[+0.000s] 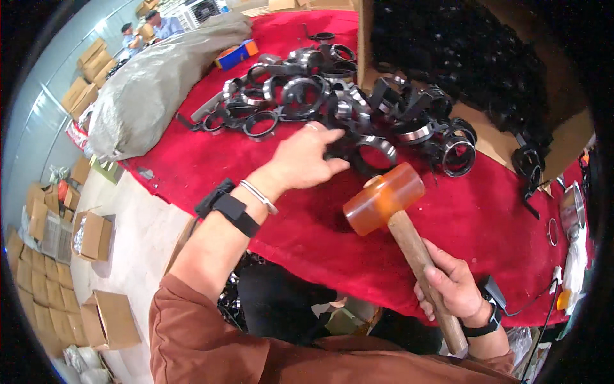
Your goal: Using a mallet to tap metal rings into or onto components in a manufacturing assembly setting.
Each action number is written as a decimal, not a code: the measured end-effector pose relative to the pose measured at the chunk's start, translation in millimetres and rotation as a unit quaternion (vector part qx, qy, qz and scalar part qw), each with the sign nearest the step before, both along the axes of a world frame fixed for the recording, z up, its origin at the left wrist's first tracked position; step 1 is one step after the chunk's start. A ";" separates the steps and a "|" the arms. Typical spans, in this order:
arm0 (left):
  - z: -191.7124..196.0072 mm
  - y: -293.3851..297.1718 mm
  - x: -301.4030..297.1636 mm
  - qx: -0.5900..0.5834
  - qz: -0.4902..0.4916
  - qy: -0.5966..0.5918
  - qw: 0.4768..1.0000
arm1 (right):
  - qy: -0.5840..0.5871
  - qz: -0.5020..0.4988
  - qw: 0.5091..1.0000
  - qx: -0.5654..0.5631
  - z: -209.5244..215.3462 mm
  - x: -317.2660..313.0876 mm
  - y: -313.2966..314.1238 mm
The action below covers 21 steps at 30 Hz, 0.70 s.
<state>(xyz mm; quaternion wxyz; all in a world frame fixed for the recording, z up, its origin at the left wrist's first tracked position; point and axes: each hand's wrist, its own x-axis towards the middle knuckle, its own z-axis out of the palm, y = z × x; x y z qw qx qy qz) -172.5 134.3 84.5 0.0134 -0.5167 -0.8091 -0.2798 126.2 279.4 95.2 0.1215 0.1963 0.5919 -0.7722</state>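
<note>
**Hands at the ring pile, mallet held ready**

The left hand (306,157) reached out over the red-covered table (486,217), fingers spread and slightly curled, fingertips touching a black and silver ring (374,153) at the near edge of the ring pile (332,96). Whether the fingers had closed on that ring could not be told; the thumb lay low beside it. A black wrist strap (231,208) and a thin silver bracelet (259,196) sat on that forearm.

The right hand (451,285) was wrapped firmly round the wooden handle of a mallet (400,221), near the handle's lower end, at the table's near edge. The translucent orange mallet head was raised above the cloth, just beside the left hand's fingertips and short of the rings. The right wrist carried a black band (483,326).

The ring pile stretched across the middle of the table toward its far edge. A large cardboard box (511,134) stood open at the far right corner, full of dark parts. A grey sack (160,83) lay along the left edge, with a small orange and blue box (235,54) beside it. Cardboard cartons (96,233) stood on the floor to the left. Two people (150,29) worked far off at the back.
</note>
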 end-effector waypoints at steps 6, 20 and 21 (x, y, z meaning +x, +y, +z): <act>25.2 -21.7 -7.9 0.197 0.095 0.099 0.971 | 0.001 -0.010 1.000 0.001 0.9 -1.0 1.2; -5.5 -106.6 -232.1 0.167 0.220 -0.454 0.847 | -0.037 -0.022 0.998 -0.051 -0.6 -9.1 7.8; 4.5 -96.5 -218.3 0.150 0.166 -0.488 0.844 | -0.040 -0.025 0.997 -0.054 -0.9 -9.3 9.0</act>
